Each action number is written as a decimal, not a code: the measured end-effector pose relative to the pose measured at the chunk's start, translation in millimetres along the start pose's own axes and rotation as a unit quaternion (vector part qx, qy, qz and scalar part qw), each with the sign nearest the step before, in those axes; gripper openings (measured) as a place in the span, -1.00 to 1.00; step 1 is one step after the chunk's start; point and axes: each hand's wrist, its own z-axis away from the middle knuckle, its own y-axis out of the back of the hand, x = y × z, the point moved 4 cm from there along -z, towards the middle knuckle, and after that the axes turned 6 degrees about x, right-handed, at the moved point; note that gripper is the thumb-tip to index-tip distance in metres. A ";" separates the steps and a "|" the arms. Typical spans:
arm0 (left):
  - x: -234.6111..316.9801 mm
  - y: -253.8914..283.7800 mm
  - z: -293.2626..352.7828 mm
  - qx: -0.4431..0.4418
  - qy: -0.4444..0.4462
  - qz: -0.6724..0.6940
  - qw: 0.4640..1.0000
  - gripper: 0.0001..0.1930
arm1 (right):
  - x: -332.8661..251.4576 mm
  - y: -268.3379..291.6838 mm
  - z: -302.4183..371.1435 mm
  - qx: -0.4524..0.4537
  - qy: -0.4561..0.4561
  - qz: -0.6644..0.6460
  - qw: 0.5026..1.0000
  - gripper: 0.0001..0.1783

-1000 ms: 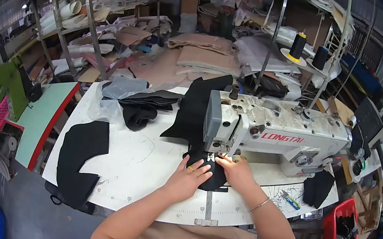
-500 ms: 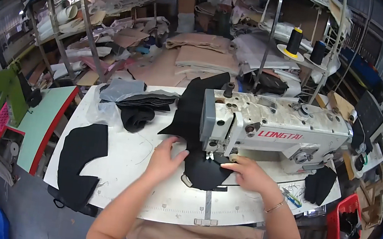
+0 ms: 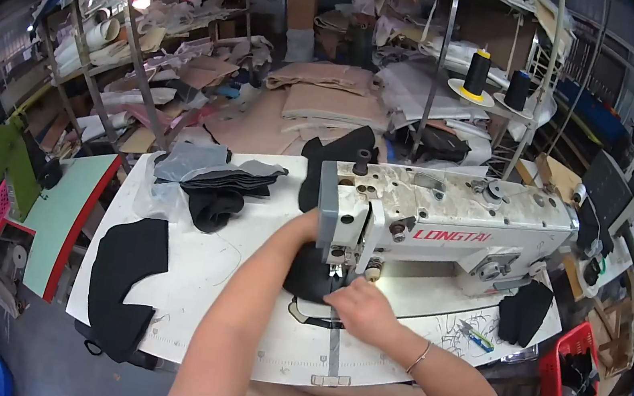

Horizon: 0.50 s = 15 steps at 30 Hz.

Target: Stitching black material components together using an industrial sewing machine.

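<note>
A black fabric piece (image 3: 309, 276) lies under the presser foot (image 3: 335, 270) of a white sewing machine (image 3: 452, 217), and more of the black fabric (image 3: 340, 149) shows beyond the machine head. My left hand (image 3: 306, 226) reaches far forward beside the head's left end; its fingers are hidden behind it. Close in front of the presser foot, my right hand (image 3: 364, 310) has its fingers curled together at the fabric's near right edge, apparently pinching it. A bracelet (image 3: 419, 356) circles the right wrist.
Left on the white table (image 3: 196, 307) lies a curved black piece (image 3: 120, 284), with stacked dark pieces (image 3: 230, 182) and clear plastic behind. Thread snips (image 3: 476, 335) and another black piece (image 3: 524, 312) sit at right. A red basket (image 3: 568, 383) stands beside the table. Thread spools (image 3: 477, 75) rise behind.
My left hand has gone forward from the table front to behind the machine head. The fabric has shifted away and left. My right hand has come nearer and left, its fingers now curled.
</note>
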 end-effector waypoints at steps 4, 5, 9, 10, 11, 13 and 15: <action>-76.3 -13.8 -6.3 0.060 -0.036 0.138 0.988 -0.58 | -25.8 -1.9 -16.4 0.019 -0.004 -0.090 0.996 -0.68; -96.6 -3.0 2.7 0.081 -0.044 0.169 0.981 -0.58 | -30.6 0.4 -24.1 0.054 -0.032 -0.132 0.989 -0.65; 41.9 3.1 98.5 0.275 -0.116 -0.144 0.944 -0.69 | 15.8 15.6 3.8 -0.010 -0.073 -0.061 0.995 -0.67; 44.2 3.2 128.7 0.316 -0.060 -0.099 0.942 -0.72 | 20.4 13.2 -1.6 -0.026 -0.119 -0.103 0.987 -0.74; 43.3 -4.1 157.1 0.309 -0.103 -0.114 0.938 -0.72 | 22.3 13.2 -5.3 0.021 -0.147 -0.139 0.979 -0.78; 75.8 -21.2 183.1 0.198 -0.245 -0.167 0.934 -0.61 | 28.2 8.2 -10.1 -0.045 -0.216 -0.200 0.955 -0.78; 86.3 -30.8 181.8 0.199 -0.244 -0.235 0.920 -0.57 | 32.2 6.0 -17.2 -0.064 -0.245 -0.193 0.948 -0.77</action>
